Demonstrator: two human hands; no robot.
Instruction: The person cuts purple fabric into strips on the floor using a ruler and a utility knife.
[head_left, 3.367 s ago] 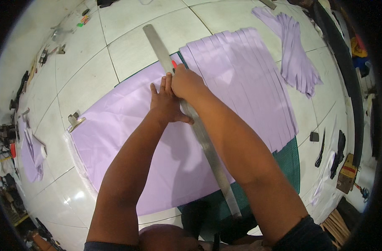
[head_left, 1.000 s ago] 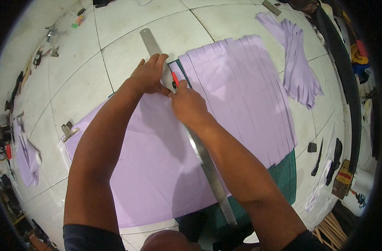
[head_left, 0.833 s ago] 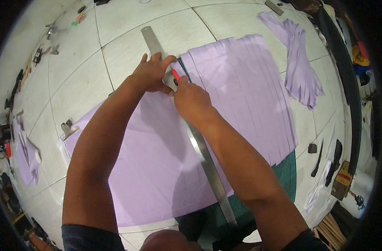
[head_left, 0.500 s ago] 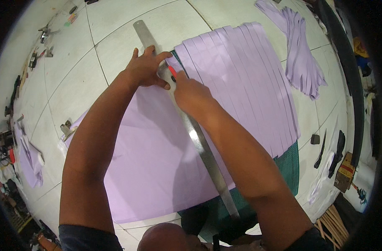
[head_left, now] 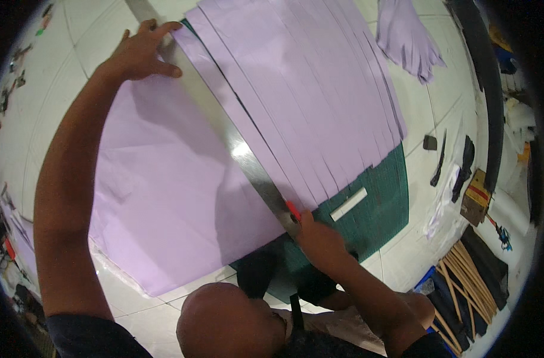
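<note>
My left hand (head_left: 139, 55) presses on the far part of a long metal ruler (head_left: 215, 110), its thumb and fingers spread across it. Under the ruler lies a lilac sheet (head_left: 164, 179), which looks like fabric. Closed around a red utility knife (head_left: 293, 210), my right hand (head_left: 321, 240) is at the sheet's near edge beside the ruler; the blade tip is too small to make out. Right of the ruler, several lilac strips (head_left: 301, 77) lie side by side, with a cut line along the ruler's edge. A green cutting mat (head_left: 382, 185) shows beneath them.
A small white bar (head_left: 348, 204) rests on the mat. More lilac strips (head_left: 406, 42) lie at the far right on the tiled floor. Toward the right edge are a dark square piece (head_left: 430, 142), a brown box (head_left: 477, 197) and several wooden sticks (head_left: 468, 280).
My right hand has drawn the knife along the ruler from beside my left hand to the sheet's near edge. A cut line now shows there. The view has shifted.
</note>
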